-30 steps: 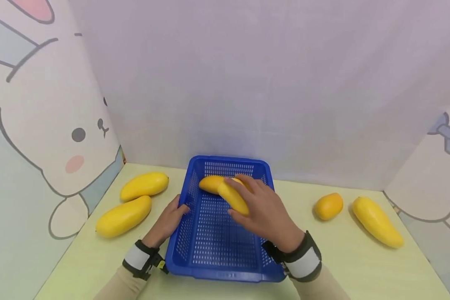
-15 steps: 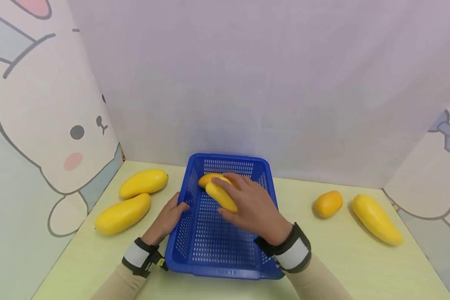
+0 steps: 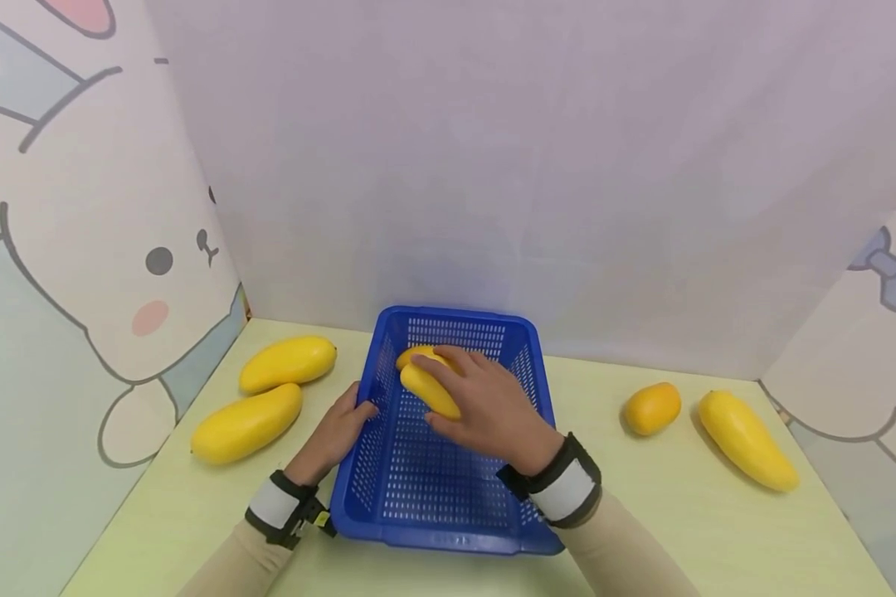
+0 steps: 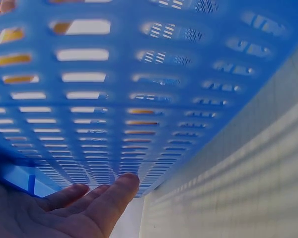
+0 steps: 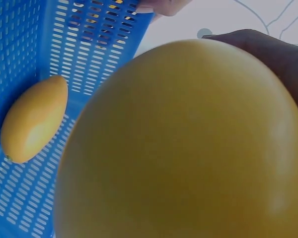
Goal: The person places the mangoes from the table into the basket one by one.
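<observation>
My right hand [image 3: 493, 410] grips a long yellow mango [image 3: 427, 388] from above, inside the blue plastic basket [image 3: 448, 539]. In the right wrist view this mango [image 5: 188, 144] fills most of the picture and hides much of the hand. A smaller orange mango [image 5: 35, 119] lies on the basket's slotted floor; the head view shows only part of it, behind the held one. My left hand [image 3: 336, 435] holds the basket's left rim, thumb over the edge. In the left wrist view its fingers [image 4: 114, 198] lie along the outside of the slotted wall.
Two yellow mangoes, one behind [image 3: 288, 364] and one nearer [image 3: 246, 424], lie left of the basket on the pale green table [image 3: 687, 531]. Right of it lie a small orange mango [image 3: 653, 408] and a long yellow mango [image 3: 747, 441]. A pale cloth [image 3: 493, 166] hangs behind.
My right hand has moved left with the yellow mango, deeper over the basket and closer to the orange mango. The left hand stays on the rim.
</observation>
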`<state>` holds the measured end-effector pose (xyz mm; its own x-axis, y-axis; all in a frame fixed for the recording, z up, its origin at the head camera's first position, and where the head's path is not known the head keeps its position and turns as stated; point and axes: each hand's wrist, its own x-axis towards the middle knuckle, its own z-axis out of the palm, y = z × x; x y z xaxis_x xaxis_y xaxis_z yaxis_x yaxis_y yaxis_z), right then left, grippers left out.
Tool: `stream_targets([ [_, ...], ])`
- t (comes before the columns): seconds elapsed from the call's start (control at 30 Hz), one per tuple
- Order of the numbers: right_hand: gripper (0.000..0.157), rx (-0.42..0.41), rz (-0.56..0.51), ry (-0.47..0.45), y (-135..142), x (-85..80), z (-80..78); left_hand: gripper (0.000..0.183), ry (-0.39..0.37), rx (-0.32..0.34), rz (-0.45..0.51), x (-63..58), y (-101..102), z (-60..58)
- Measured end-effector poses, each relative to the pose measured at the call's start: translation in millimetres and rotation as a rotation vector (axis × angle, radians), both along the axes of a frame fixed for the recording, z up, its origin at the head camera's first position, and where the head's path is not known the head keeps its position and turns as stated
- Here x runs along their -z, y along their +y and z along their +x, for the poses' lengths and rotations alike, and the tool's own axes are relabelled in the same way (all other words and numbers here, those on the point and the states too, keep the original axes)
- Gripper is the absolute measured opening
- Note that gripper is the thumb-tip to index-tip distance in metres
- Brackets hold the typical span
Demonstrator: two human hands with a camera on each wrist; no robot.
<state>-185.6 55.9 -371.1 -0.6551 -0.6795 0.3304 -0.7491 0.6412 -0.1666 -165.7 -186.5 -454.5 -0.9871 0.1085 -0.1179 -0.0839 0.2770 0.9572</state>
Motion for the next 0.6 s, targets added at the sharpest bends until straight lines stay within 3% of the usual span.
stream_targets([
  [0.6, 0.065, -0.030, 0.034, -0.010, -9.2, 7.3, -21.1, 0.049, 0.005, 0.011, 0.009, -0.8, 0.0, -1.2],
])
